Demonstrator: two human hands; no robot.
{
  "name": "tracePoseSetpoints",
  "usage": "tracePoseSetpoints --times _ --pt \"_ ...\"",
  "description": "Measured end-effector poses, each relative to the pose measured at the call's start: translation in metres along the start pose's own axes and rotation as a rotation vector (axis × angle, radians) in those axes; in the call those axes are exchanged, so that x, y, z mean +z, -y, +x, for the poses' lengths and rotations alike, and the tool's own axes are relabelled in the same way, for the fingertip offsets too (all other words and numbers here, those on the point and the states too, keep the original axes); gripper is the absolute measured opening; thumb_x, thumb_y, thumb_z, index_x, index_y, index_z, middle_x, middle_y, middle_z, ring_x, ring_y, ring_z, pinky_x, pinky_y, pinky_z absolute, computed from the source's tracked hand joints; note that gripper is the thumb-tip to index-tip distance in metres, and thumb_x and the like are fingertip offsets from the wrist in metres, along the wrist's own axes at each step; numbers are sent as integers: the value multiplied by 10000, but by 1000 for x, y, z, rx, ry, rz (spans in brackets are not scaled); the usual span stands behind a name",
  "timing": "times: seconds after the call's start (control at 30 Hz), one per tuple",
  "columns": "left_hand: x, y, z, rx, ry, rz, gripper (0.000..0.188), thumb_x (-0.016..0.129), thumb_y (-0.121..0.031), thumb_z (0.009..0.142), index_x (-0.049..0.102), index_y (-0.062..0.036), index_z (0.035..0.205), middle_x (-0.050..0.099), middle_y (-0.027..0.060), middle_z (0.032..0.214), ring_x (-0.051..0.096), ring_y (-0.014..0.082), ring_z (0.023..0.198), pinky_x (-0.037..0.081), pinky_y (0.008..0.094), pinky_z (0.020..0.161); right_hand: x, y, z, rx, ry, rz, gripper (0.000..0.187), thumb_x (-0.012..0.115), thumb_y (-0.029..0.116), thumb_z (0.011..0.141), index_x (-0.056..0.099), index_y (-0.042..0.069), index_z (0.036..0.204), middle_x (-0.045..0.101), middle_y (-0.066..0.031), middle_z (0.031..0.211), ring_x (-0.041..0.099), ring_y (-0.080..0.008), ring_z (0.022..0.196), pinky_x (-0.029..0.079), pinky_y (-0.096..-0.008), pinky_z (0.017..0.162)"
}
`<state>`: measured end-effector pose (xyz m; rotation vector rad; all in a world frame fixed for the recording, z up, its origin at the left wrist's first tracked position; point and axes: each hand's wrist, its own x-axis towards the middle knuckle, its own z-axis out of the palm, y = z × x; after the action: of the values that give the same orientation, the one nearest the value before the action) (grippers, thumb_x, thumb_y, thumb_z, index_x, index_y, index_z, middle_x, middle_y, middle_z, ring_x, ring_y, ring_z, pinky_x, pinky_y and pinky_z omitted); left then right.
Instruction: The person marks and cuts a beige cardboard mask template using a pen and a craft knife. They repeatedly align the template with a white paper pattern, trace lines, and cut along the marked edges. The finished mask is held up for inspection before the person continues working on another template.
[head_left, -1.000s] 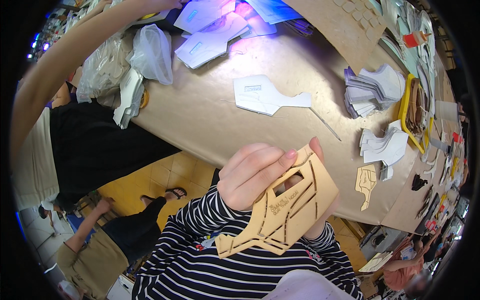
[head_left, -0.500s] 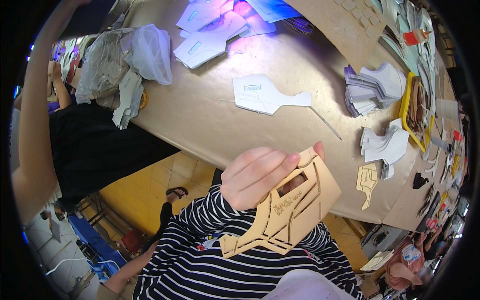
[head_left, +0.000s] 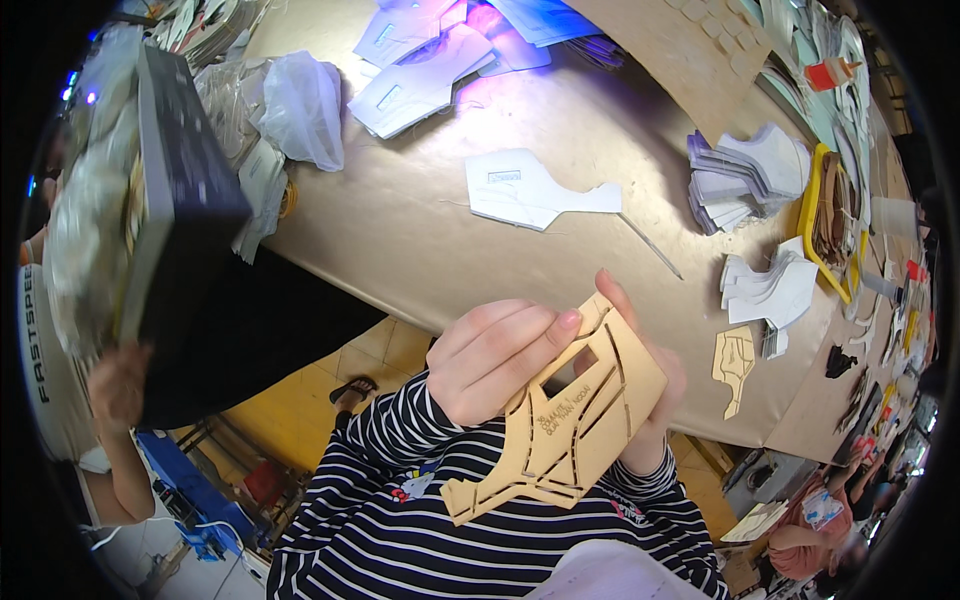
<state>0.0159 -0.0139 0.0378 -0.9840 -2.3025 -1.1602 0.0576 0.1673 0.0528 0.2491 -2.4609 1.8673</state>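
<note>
Gripping a slotted tan template (head_left: 600, 440) with left hand (head_left: 490, 360) and right hand (head_left: 662, 415), near the golden table (head_left: 400, 240). Facing a white piece (head_left: 535, 195) lying farther away.

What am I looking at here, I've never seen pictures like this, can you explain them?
There is no machine: these are a person's bare hands, seen by the left of two fisheye cameras worn on the head, looking down. The wide lens bends straight edges. The left hand grips a flat tan slotted plate near its upper edge; the right hand is behind it, its grip partly hidden. On the shiny table lie a white cut piece, a thin rod, a smaller tan plate and stacks of white pieces.
</note>
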Motion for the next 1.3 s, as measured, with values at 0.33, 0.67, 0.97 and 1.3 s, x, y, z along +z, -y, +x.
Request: tracePoseSetpoints --times 0.33,0.67,0.97,1.3 --pt "5 0 3 33 -46 -2 491 738 -61 643 727 43 1123 683 90 1005 671 219 860 566 301 766 -2 0 0 -2 -21 -14 588 582 -30 863 492 -63 1443 720 -206 1026 702 -186 758 515 -246 731" --pt "11 7 3 -99 32 -59 456 728 -88 678 722 43 1115 680 123 961 681 260 829 562 340 739 -8 -15 -1 143 -103 -280 510 590 -33 864 591 -11 1373 692 -178 867 646 -254 648 520 -307 665" --pt "42 61 -22 -1051 -259 -918 229 653 -182 993 674 32 1072 694 53 943 620 113 837 492 266 791 -72 -87 -22 424 -136 -747 328 624 58 929 664 28 1253 639 -145 1095 614 -292 1008 490 -365 863" --pt "61 81 -21 -1166 -118 -949 210 703 -124 938 668 3 1101 675 7 911 614 79 827 480 229 759 -46 -137 23 164 -286 -681 144 686 45 880 678 -39 997 641 -131 1118 629 -288 1005 509 -368 872"
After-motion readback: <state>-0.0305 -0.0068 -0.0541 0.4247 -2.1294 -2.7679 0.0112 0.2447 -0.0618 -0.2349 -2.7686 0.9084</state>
